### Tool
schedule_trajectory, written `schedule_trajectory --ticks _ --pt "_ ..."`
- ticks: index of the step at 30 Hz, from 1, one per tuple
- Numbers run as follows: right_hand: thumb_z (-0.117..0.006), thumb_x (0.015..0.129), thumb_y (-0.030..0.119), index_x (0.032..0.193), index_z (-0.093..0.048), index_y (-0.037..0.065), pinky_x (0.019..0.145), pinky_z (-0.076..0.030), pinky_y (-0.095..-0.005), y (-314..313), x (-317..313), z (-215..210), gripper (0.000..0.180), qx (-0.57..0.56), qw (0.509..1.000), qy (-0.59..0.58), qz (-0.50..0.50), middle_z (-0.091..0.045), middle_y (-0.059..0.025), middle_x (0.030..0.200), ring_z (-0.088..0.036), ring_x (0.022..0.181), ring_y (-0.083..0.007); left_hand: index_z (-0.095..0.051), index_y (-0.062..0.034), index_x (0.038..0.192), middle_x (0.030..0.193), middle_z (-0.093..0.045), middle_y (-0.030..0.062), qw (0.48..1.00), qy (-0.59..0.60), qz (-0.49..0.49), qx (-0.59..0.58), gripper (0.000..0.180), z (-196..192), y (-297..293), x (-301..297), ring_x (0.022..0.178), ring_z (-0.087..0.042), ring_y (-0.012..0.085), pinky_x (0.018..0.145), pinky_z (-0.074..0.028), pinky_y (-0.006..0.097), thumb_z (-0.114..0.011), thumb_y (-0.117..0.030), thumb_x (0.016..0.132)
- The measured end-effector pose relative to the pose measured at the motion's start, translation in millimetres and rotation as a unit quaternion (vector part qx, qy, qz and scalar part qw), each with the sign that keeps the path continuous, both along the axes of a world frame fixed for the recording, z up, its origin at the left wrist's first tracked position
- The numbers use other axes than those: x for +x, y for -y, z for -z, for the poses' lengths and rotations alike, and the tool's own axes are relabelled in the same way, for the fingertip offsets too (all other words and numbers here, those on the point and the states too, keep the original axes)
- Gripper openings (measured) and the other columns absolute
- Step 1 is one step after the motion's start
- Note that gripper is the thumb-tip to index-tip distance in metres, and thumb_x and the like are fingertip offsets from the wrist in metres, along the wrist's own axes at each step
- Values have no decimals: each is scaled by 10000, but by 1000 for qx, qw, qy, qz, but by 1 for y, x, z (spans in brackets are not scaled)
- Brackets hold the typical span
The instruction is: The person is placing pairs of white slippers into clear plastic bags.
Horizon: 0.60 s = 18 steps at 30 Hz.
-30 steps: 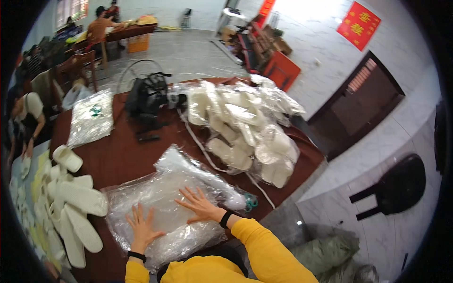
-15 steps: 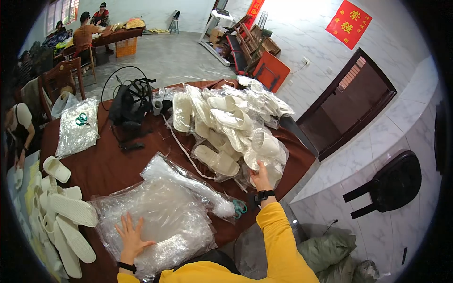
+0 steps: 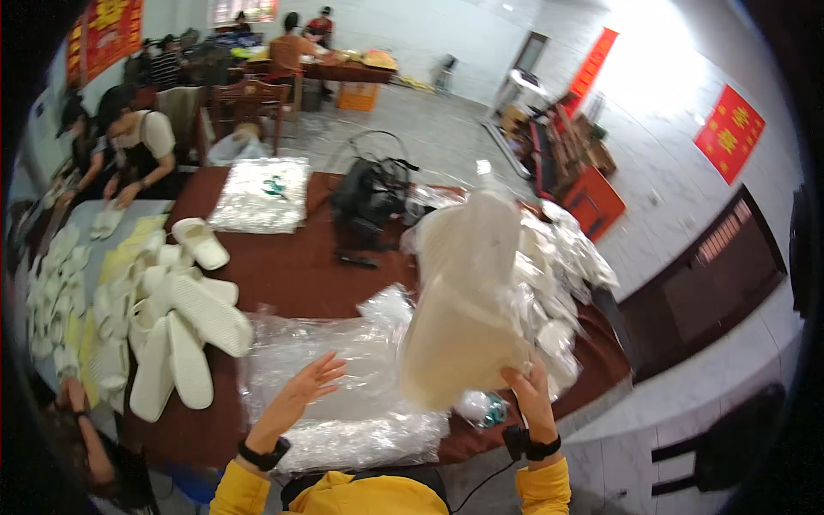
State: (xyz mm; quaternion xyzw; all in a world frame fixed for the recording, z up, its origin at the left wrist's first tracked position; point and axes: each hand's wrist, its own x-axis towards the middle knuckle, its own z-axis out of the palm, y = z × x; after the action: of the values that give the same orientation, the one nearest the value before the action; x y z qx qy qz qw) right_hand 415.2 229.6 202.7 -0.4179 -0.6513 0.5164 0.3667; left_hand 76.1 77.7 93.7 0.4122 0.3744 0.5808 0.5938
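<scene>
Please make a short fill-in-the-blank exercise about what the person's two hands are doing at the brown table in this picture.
1. The right hand lifts a bagged pair of cream ____ above the table.
2. The left hand hovers with fingers spread over a pile of clear ____ bags.
3. To the person's ____ lie loose white slippers, soles up.
4. A ____ bag sits at the far side of the table.

Missing words: slippers; plastic; left; black

Glossy clear plastic bags [image 3: 343, 386] on matt brown tablecloth [image 3: 292, 266].
</scene>
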Motion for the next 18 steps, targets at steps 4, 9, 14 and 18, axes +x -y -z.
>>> schedule_trajectory --ticks 4,9,14,18 --pt "-668 749 28 1277 -514 -18 845 -483 -310 5 -39 10 552 106 979 91 -149 -616 -120 1099 -603 991 -218 -72 -7 1510 1517 -280 160 985 118 -23 123 914 -28 14 9 1405 -274 292 1106 -303 401 -521 -548 926" --pt "-730 662 47 1304 -495 -28 729 -481 -423 43 -107 6 688 373 882 218 -189 -574 -182 951 -583 828 -331 -254 13 1467 1441 -387 128 996 8 -85 8 751 -7 59 0 1338 -338 211 1077 -331 368 -632 -337 921" --pt "-650 680 23 1303 -498 -35 715 -450 -373 65 -160 10 643 605 724 257 -210 -518 -84 882 -531 773 -247 -507 12 1274 1170 -609 81 901 200 -382 -40 416 -21 57 -3 1078 -570 174 920 -460 307 -645 -91 895" --pt "-610 746 19 1337 -492 -30 684 -415 -318 58 -198 12 605 657 685 257 -184 -451 -30 828 -501 763 -183 -521 12 1249 1114 -629 74 894 188 -407 -15 378 -45 69 -59 1023 -593 167 877 -485 297 -631 -64 896"
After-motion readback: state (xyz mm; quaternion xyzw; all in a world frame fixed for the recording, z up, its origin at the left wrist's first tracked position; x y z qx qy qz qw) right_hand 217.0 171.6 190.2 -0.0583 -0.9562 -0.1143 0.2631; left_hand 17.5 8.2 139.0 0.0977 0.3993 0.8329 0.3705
